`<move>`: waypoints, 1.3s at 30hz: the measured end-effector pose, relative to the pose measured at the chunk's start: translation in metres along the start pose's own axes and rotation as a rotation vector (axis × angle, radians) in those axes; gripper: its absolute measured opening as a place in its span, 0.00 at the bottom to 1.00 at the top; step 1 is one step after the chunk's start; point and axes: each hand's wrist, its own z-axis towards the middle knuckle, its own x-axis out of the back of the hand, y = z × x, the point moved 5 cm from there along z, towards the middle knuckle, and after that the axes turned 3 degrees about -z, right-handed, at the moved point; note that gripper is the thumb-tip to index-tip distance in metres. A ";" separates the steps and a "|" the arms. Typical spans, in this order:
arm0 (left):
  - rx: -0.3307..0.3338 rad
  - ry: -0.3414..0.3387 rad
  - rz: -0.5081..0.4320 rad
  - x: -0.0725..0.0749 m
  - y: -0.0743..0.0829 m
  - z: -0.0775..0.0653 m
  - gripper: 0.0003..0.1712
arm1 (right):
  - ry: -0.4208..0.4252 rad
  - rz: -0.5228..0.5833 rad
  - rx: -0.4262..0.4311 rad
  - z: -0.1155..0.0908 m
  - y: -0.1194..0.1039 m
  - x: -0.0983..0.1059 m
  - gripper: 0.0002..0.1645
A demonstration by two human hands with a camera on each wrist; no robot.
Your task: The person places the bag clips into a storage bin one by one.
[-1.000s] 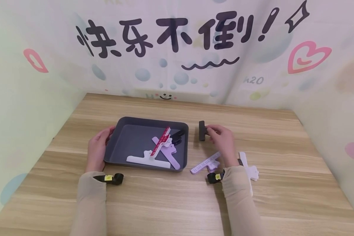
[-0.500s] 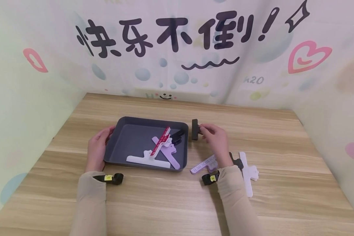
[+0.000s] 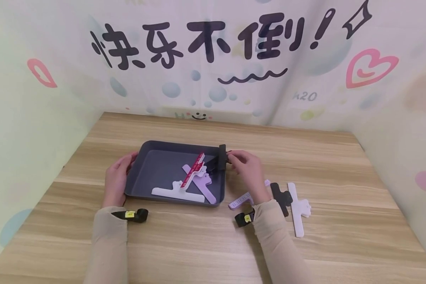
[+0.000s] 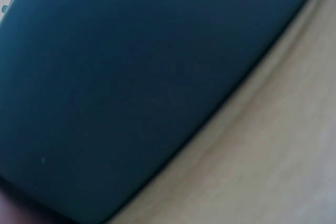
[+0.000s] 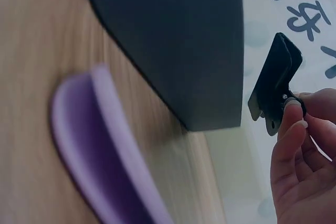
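Observation:
My right hand pinches a black clip by its rear handle, over the right rim of a dark grey tray. The right wrist view shows the same clip between thumb and fingers, raised clear of the tabletop. Inside the tray lie a white clip, a red-and-white clip, a purple clip and another black clip, partly hidden. My left hand rests against the tray's left outer wall; its fingertips are partly hidden. In the left wrist view the tray wall fills most of the picture.
Right of the tray, on the wooden table, lie a light purple clip partly under the right hand, a black clip and a white clip. A printed cloth hangs behind the table.
My right hand has carried the black clip leftward, from beside the tray to over its right rim. The left hand and tray have stayed in place.

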 end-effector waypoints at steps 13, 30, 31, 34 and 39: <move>-0.002 0.000 -0.028 0.002 0.000 -0.003 0.27 | -0.076 0.127 -0.040 -0.010 -0.012 -0.030 0.11; -0.008 -0.013 -0.078 0.001 0.000 0.001 0.27 | -0.101 0.070 -0.001 -0.020 -0.026 -0.058 0.13; -0.005 -0.012 -0.074 0.001 -0.001 0.001 0.27 | -0.099 0.070 0.000 -0.019 -0.028 -0.058 0.13; 0.003 -0.007 -0.073 0.001 -0.001 0.001 0.27 | -0.090 0.091 -0.004 -0.019 -0.031 -0.061 0.14; 0.018 -0.015 -0.071 0.000 -0.001 0.002 0.27 | -0.073 0.124 -0.023 -0.019 -0.031 -0.066 0.15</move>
